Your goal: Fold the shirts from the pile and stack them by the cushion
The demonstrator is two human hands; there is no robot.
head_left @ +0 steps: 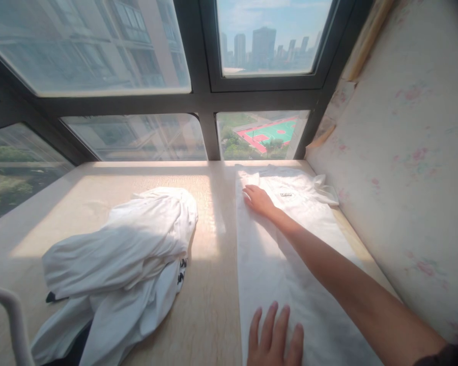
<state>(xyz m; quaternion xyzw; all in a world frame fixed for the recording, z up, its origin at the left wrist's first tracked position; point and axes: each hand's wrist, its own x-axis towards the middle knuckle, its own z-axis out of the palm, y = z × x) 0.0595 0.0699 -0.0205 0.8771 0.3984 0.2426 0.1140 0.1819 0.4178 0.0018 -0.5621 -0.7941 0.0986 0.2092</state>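
Note:
A white T-shirt [301, 234] with a small dark print near its far end lies spread lengthwise on the pale ledge, its left edge fairly straight. My right hand [258, 200] reaches to the far left part of the shirt and rests on the cloth, fingers extended. Nearer to me, my left hand [275, 338] shows at the bottom of the view with its fingers spread over the shirt's near part. Neither hand holds anything that I can see. The palm of the left hand is cut off by the frame.
A loose heap of white clothes [125, 254] with some black parts lies left on the wooden-looking ledge [217, 284]. Dark-framed windows [208, 101] border the far side. A flowered wall [412, 168] stands close on the right. A pale curved tube [13, 315] is at lower left.

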